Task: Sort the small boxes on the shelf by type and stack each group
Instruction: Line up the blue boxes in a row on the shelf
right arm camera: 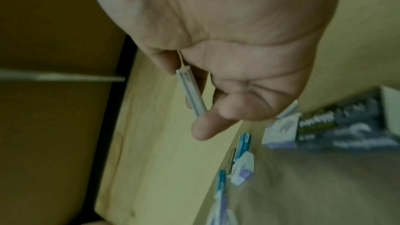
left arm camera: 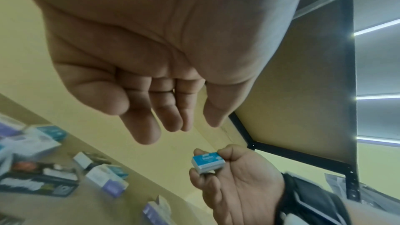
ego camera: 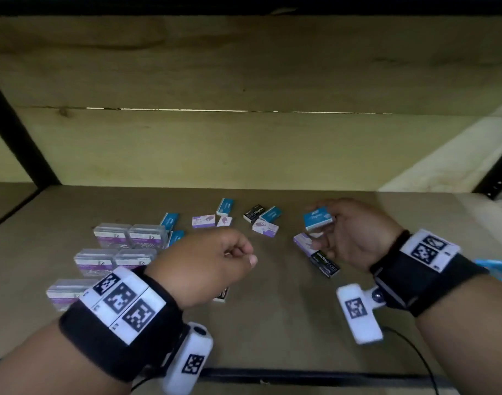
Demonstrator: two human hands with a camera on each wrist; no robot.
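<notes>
right hand (ego camera: 355,232) pinches blue box (ego camera: 318,220), right of centre, above shelf (ego camera: 272,323) | left hand (ego camera: 204,260) loosely curled, holds nothing | advice: carry box flat to other blue boxes (ego camera: 170,220) at centre left, align edges

Clear cases (ego camera: 115,249) sit at shelf (ego camera: 272,323) left, in rows front to back. Loose small boxes (ego camera: 261,220) lie scattered mid-shelf twd back wall (ego camera: 244,149). Two more boxes (ego camera: 315,252) lie end to end at right, nearer front edge.
</notes>
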